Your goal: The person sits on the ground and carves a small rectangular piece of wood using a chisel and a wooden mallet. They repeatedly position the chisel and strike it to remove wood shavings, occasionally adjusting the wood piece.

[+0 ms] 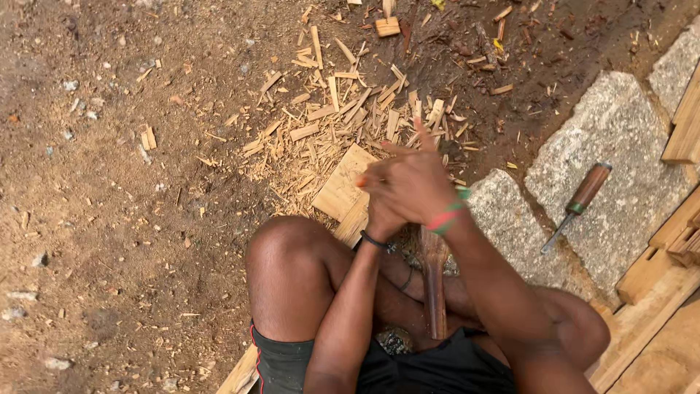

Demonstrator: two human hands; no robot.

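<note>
Seated woodworker seen from above: the right hand (415, 186) lies over the left hand (383, 215), the two pressed together above a flat wooden board (344, 188), though whether they pinch anything cannot be told. The board rests on the dirt just beyond the knee, beside a spread of wood chips (343, 117). The step appears to be a pause between cuts; resuming would call for the chisel (580, 204) on the granite block (620, 160), well apart to the right.

both forearms reach forward over the knees; right hand (415, 186) lies over the left hand (383, 215), seemingly clasped together.
</note>
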